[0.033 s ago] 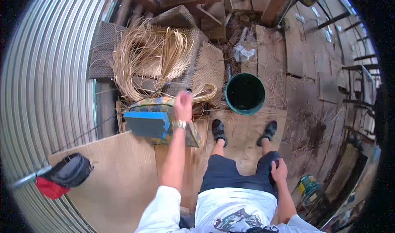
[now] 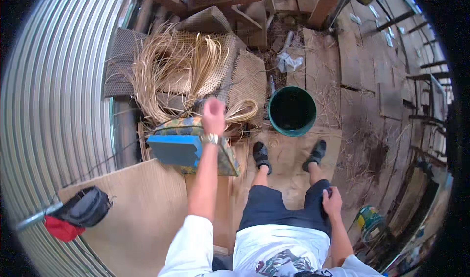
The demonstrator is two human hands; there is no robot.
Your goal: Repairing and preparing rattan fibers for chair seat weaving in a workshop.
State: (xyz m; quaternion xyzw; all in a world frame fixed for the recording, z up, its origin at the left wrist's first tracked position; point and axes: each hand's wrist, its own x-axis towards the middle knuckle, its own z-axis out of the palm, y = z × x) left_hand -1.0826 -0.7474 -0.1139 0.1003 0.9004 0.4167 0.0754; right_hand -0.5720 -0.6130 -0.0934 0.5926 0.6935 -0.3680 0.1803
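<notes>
My left hand (image 2: 214,116) reaches out over a patterned cushion (image 2: 178,126), close to the tied end of a bundle of long tan strips (image 2: 204,64). Its fingers look curled in; whether a strip is between them is hidden. A smaller coil of the same strips (image 2: 243,110) lies just right of that hand. Beside the wrist, a grey pad with a blue edge (image 2: 174,149) leans on the cushion. My right hand (image 2: 333,202) rests on my right thigh, fingers curled against something dark that I cannot make out.
A dark green bucket (image 2: 313,123) stands ahead of my feet. Woven mats (image 2: 249,76) lie under the strips. Corrugated metal (image 2: 58,91) lines the left side, with a grey and red bag (image 2: 88,206) by it. A green-yellow tin (image 2: 370,223) sits at right.
My left hand has moved slightly forward and left, toward the tied end of the strips. The right hand stays on my thigh.
</notes>
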